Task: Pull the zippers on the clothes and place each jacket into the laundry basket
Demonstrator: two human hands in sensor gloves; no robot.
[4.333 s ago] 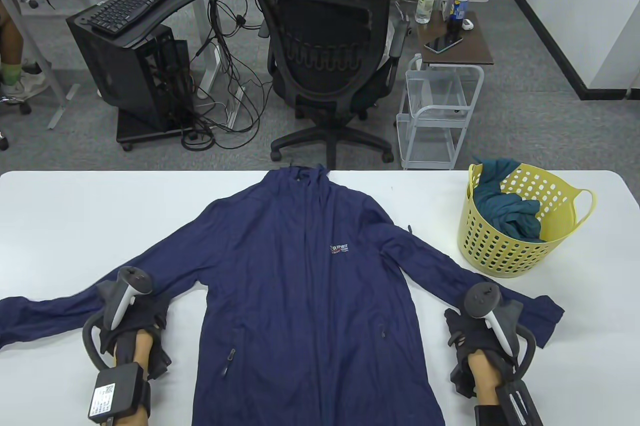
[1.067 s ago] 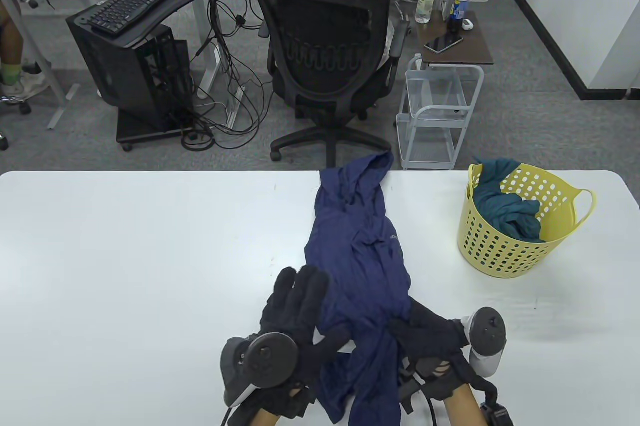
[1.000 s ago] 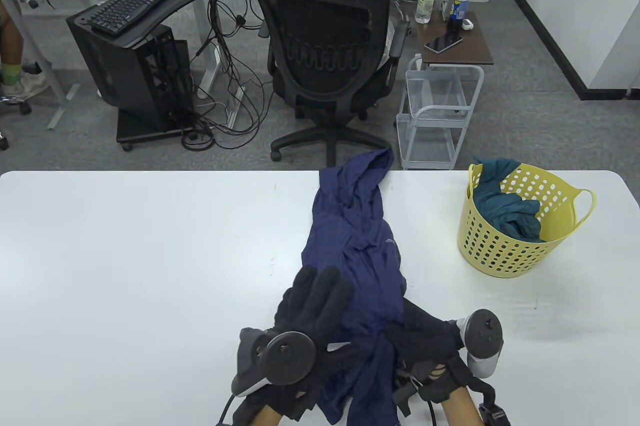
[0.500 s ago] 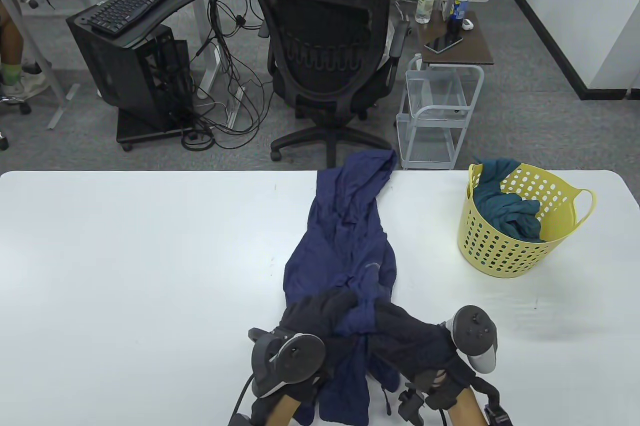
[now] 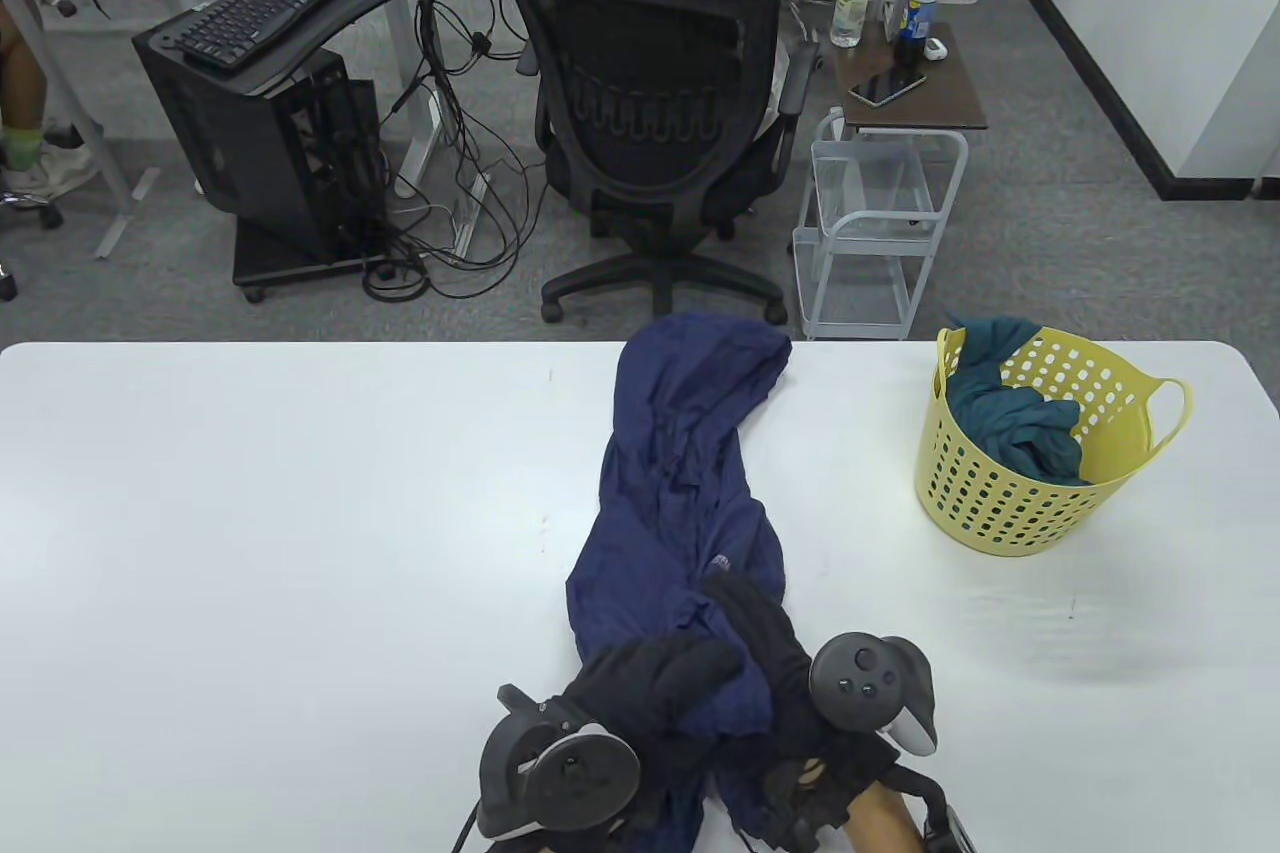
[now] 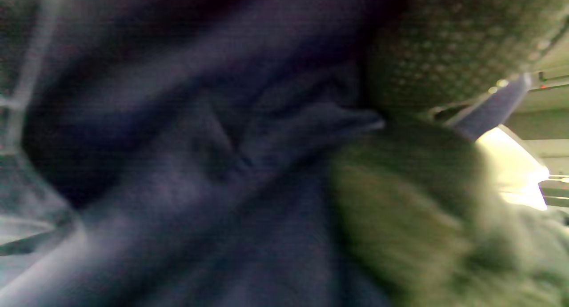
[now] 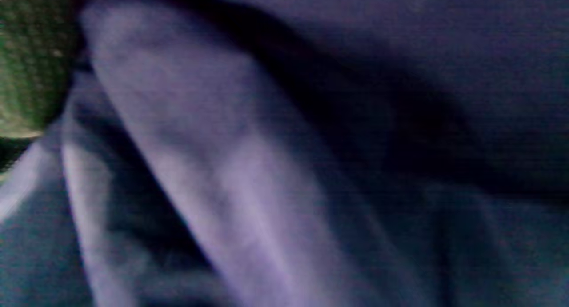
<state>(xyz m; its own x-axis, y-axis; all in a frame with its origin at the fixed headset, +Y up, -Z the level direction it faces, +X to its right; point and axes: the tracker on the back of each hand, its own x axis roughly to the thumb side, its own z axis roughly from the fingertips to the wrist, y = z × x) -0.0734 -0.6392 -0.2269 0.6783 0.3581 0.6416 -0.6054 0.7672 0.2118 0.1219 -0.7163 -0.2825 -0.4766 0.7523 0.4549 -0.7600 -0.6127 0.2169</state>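
Observation:
A navy blue jacket (image 5: 685,463) lies bunched into a long strip down the middle of the white table (image 5: 250,513), its hood hanging over the far edge. Both black-gloved hands meet on its near end. My left hand (image 5: 665,678) curls over a gathered fold. My right hand (image 5: 765,633) grips the cloth beside it, fingers wrapped round the bunch. Both wrist views are blurred and filled with navy fabric (image 6: 200,165) (image 7: 284,147). The yellow perforated laundry basket (image 5: 1040,483) stands at the right, holding a teal garment (image 5: 1010,418).
A black office chair (image 5: 655,123) stands beyond the table's far edge, with a white wire cart (image 5: 870,233) and small brown side table (image 5: 915,83) to its right. A black computer stand with keyboard (image 5: 265,3) is at the far left.
The jacket went from spread flat to gathered into a strip. In the last second both hands closed on its near end and drew it closer, and the right hand rolled over leftward.

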